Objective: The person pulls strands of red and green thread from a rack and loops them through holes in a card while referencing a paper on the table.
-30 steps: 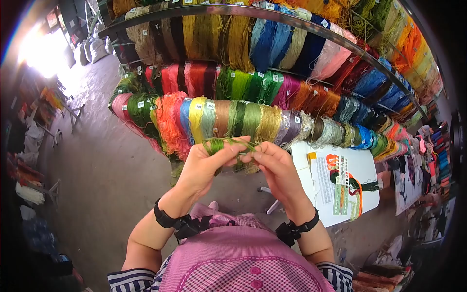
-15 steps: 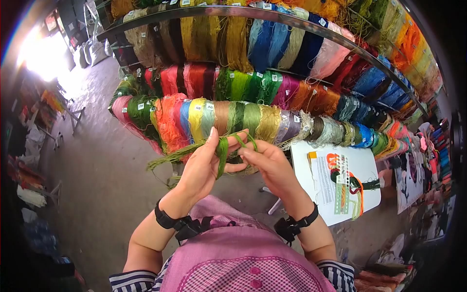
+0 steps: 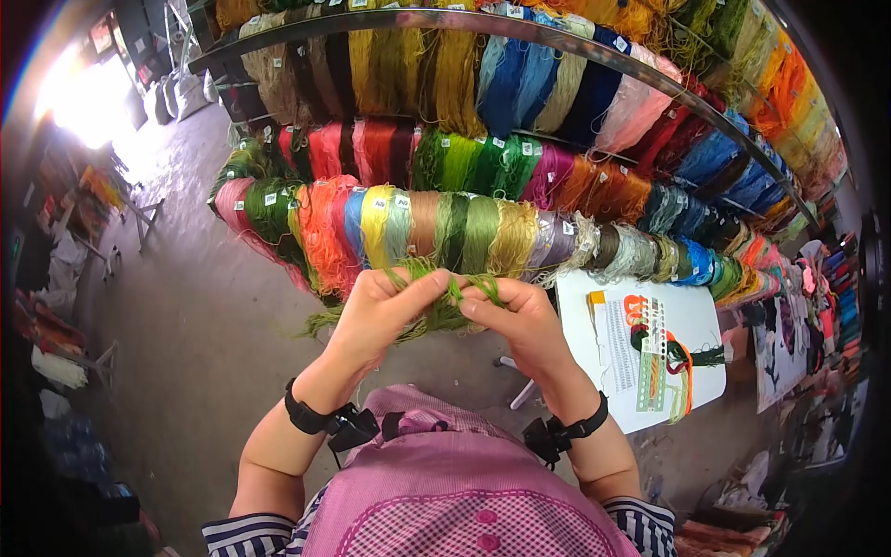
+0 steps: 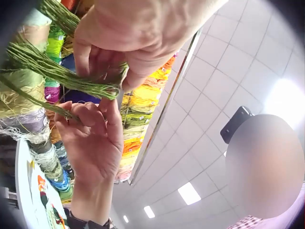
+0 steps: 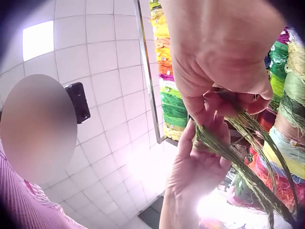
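Observation:
A hank of green embroidery thread [image 3: 436, 322] hangs between two hands in front of the rack. My left hand [image 3: 371, 311] pinches it between thumb and fingers, with loose strands trailing out to the left below the wrist side. Close beside it, my right hand [image 3: 522, 317] pinches another part of the same thread, its thumb pointing at the left thumb. In the left wrist view the green strands [image 4: 52, 69] run in a bundle to the fingertips of both hands. From the right wrist, the thread [image 5: 243, 174] fans down below the fingers; the curled fingers partly hide where it is gripped.
Tagged thread hanks [image 3: 478, 227] in many colours hang on tiered rails ahead, under a curved metal bar [image 3: 520, 26]. At right stands a white board [image 3: 603, 408] bearing a printed sheet and a punched card [image 3: 652, 381] with threads. Grey floor [image 3: 186, 353] lies to the left.
Half a second ago the left fingers were spread with thread looped over them; now they have closed in and pinch it. The right hand stays close by, and the strands at left hang lower.

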`<move>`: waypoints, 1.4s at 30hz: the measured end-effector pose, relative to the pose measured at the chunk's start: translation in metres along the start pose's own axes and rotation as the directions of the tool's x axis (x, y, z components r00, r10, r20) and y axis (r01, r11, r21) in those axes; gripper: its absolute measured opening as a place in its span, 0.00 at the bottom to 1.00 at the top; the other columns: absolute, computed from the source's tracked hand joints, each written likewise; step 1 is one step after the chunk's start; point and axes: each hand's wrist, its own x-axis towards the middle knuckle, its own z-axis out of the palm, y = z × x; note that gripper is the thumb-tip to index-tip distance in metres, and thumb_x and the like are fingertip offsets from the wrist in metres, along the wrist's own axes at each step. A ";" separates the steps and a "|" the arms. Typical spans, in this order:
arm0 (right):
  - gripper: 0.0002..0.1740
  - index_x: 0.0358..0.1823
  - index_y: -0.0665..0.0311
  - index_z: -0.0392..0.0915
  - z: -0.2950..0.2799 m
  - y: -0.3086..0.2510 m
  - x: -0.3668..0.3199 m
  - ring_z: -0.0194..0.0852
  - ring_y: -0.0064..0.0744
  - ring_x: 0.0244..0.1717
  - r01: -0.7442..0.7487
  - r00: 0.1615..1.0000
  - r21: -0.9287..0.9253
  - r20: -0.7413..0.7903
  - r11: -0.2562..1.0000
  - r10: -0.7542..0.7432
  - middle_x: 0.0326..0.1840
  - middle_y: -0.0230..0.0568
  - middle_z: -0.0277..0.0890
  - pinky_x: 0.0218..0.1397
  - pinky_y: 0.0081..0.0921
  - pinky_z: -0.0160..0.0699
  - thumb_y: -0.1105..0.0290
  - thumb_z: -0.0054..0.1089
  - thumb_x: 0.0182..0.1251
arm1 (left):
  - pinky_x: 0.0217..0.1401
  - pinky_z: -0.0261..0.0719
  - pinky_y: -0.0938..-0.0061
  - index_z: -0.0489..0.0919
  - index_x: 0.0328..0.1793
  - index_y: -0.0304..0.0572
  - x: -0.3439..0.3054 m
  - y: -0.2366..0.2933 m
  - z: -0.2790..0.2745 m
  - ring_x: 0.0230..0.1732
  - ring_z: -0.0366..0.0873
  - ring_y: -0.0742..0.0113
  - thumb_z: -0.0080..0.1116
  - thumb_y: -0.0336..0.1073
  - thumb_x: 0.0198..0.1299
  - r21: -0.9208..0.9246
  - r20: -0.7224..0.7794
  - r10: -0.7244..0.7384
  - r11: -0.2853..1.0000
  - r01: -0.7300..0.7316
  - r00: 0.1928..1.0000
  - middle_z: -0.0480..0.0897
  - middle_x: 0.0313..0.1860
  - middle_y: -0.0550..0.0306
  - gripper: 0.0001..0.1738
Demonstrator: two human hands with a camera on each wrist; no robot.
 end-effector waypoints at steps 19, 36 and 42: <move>0.08 0.46 0.66 0.80 0.003 0.006 0.004 0.71 0.14 0.42 0.067 0.997 0.058 -0.030 0.996 -0.065 0.41 0.26 0.79 0.47 0.15 0.68 0.72 0.61 0.68 | 0.49 0.79 0.77 0.82 0.52 0.27 -0.010 0.002 0.003 0.41 0.81 0.75 0.56 0.32 0.67 -0.166 -0.009 0.084 0.982 -0.084 0.996 0.86 0.46 0.54 0.15; 0.11 0.50 0.68 0.81 0.005 0.005 0.009 0.75 0.18 0.50 0.016 0.997 0.034 0.070 0.999 -0.018 0.50 0.35 0.82 0.58 0.20 0.70 0.72 0.61 0.69 | 0.61 0.78 0.71 0.83 0.51 0.30 -0.012 -0.003 0.000 0.54 0.81 0.67 0.58 0.24 0.62 -0.211 0.017 0.108 0.972 -0.102 0.994 0.81 0.60 0.48 0.12; 0.09 0.47 0.69 0.81 0.004 0.009 0.011 0.75 0.18 0.50 0.029 0.998 0.071 0.047 0.997 -0.032 0.50 0.35 0.82 0.58 0.20 0.70 0.72 0.60 0.69 | 0.60 0.77 0.74 0.83 0.50 0.29 -0.010 -0.003 0.001 0.54 0.80 0.68 0.59 0.24 0.62 -0.272 0.023 0.077 0.960 -0.068 0.997 0.80 0.60 0.47 0.11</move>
